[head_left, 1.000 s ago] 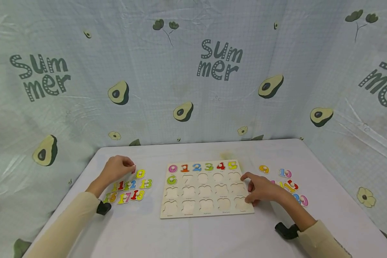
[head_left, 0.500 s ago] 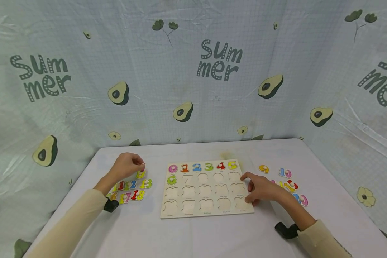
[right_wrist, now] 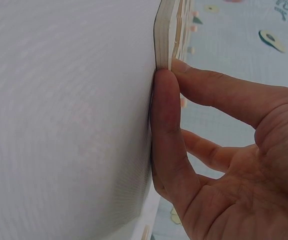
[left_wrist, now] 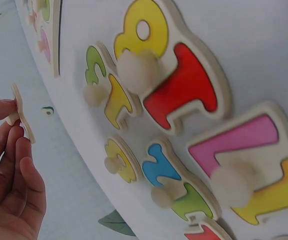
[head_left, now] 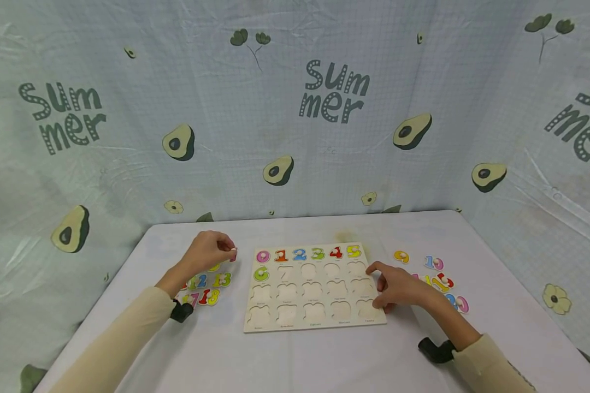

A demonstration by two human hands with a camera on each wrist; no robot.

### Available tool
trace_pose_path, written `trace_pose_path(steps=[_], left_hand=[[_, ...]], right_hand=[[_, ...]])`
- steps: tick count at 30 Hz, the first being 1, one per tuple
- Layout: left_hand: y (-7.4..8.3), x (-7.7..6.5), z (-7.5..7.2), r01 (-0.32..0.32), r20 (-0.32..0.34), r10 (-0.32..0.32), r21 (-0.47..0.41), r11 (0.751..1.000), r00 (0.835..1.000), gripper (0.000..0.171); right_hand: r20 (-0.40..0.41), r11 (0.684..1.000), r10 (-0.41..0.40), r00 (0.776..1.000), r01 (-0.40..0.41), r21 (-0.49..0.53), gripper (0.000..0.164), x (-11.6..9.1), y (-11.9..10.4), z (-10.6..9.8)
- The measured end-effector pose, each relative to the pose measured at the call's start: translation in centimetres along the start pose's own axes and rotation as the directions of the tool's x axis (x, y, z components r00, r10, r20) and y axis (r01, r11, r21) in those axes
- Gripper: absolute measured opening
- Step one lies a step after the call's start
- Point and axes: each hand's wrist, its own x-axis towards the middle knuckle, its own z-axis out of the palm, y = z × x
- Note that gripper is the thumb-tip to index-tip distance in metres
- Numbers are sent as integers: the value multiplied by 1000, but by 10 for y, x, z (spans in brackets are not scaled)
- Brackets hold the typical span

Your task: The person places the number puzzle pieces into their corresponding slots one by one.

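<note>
Between its fingertips, my left hand [head_left: 207,252] pinches a wooden number puzzle piece [left_wrist: 21,111] by the knob. Seen nearly edge-on, its number cannot be read. The hand hovers left of the wooden puzzle board [head_left: 300,322], above the table. On the board, pieces 0 to 5 fill the top row and a green 6 [head_left: 261,274] sits below the 0; the other recesses are bare. My right hand [head_left: 398,287] grips the board's right edge, thumb and a finger touching it in the right wrist view.
Loose knobbed pieces lie left of the board, among them an 18 [left_wrist: 189,90], a 17 [left_wrist: 234,145] and a 13 [head_left: 222,280]. More lie on the right, including a 9 [head_left: 401,256] and a 10 [head_left: 434,263]. A printed curtain [head_left: 334,164] hangs behind the table.
My left hand has moved right, carrying the piece from above the left group toward the board's left edge. The right hand and board have stayed in place.
</note>
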Motion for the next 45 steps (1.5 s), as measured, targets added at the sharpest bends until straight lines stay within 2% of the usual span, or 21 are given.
trace_pose_path(steps=[8, 21, 32, 45], left_hand=[[8, 5, 7, -36, -9, 36, -4, 999, 999, 10], [29, 15, 21, -84, 5, 84, -18, 996, 996, 9], [52, 24, 28, -107, 56, 107, -16, 994, 993, 9], [62, 26, 46, -158, 111, 162, -40, 987, 981, 7]], right_hand=[[-1, 1000, -1, 1000, 1, -2, 65, 0, 0, 0], [1, 1000, 4, 1000, -4, 1, 66, 1, 0, 0], [-8, 999, -12, 1000, 12, -41, 66, -1, 1, 0], [-12, 999, -10, 1000, 9, -34, 66, -7, -2, 5]])
